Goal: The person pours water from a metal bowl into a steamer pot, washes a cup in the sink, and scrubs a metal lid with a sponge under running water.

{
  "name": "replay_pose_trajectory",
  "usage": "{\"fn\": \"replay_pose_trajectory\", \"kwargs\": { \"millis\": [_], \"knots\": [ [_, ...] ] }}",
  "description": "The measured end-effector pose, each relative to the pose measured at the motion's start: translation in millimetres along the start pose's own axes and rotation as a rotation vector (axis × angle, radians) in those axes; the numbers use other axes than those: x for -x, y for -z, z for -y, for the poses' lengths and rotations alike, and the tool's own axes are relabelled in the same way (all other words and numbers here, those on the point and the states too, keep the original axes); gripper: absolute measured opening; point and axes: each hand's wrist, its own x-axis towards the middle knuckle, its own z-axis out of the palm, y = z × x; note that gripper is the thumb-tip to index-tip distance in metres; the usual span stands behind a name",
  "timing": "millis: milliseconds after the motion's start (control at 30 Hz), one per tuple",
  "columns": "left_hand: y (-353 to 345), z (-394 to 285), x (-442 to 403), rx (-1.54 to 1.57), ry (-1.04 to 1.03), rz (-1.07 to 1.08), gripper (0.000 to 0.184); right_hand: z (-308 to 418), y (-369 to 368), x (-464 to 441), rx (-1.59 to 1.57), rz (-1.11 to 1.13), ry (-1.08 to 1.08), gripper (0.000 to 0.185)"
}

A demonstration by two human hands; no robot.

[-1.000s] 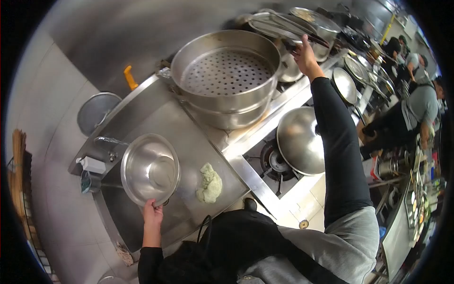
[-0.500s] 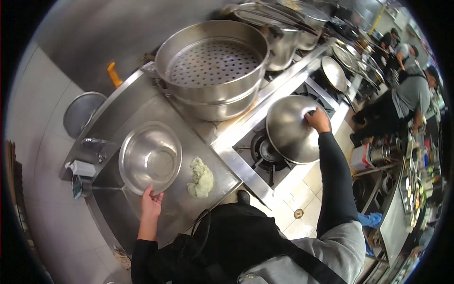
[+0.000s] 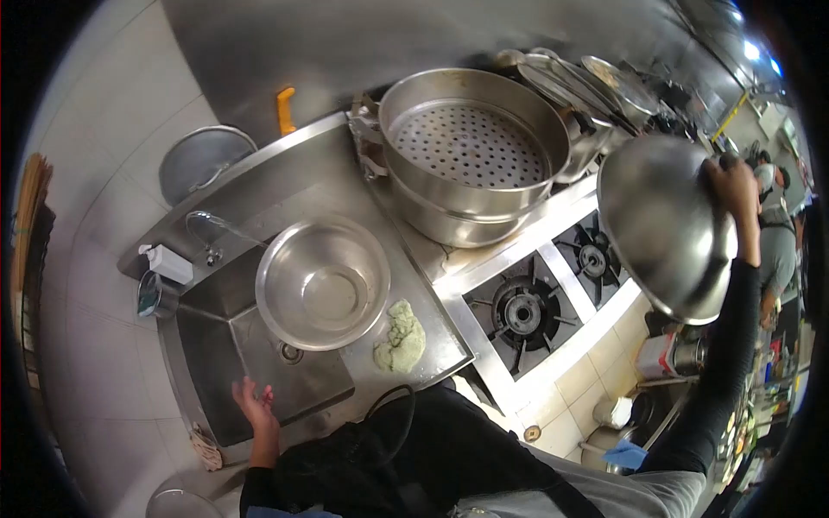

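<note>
Right hand (image 3: pixel 736 192) grips the knob of a big round lid (image 3: pixel 661 224), holding it up near the stove burners (image 3: pixel 522 316). Left hand (image 3: pixel 256 404) is spread open over the sink (image 3: pixel 220 367), near the metal bowl (image 3: pixel 311 289) but apart from it. A green cloth (image 3: pixel 402 335) lies beside the bowl. Past it stands a tall pot (image 3: pixel 471 211) with a holey tray (image 3: pixel 462 142). Any words on the white bottle (image 3: pixel 169 266) are too small to read.

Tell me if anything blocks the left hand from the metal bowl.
Nothing visible does: between the open left hand and the metal bowl shows only the sink basin; the pale green bundle lies to one side.
</note>
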Motion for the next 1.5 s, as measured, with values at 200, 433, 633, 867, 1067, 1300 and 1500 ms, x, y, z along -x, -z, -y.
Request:
{"fn": "replay_pose_trajectory", "kwargs": {
  "millis": [200, 433, 633, 867, 1067, 1300, 1500],
  "knots": [
    [26.6, 26.9, -19.8, -0.076, -0.078, 0.041, 0.058, 91.6, 60.7, -111.9, -0.297, -0.182, 0.22, 0.052],
    [64.5, 31.0, 7.3, -0.068, -0.234, 0.091, 0.044, 291.3, 34.2, -138.5, -0.496, -0.026, 0.232, 0.064],
    [134.1, 43.5, 14.3, -0.016, -0.313, -0.092, 0.044, 359.2, -7.6, -138.7, -0.501, -0.001, 0.275, 0.059],
    [115.1, -3.7, -7.4, 0.018, -0.217, -0.022, 0.044, 365.0, -29.5, -142.8, -0.424, 0.082, 0.315, 0.062],
    [19.1, -65.9, -68.4, -0.11, -0.331, 0.235, 0.041, 369.4, -36.0, -134.5, -0.448, 0.019, 0.272, 0.061],
    [-46.7, -81.2, -177.0, -0.301, -0.402, 0.377, 0.017, 340.6, -95.7, -172.5, -0.084, -0.182, 0.672, 0.049],
    [-110.4, -90.1, -265.6, -0.126, 0.029, 0.493, 0.047, 364.0, 28.9, 111.0, -1.135, -0.101, 0.23, 0.028]
  ]
}}
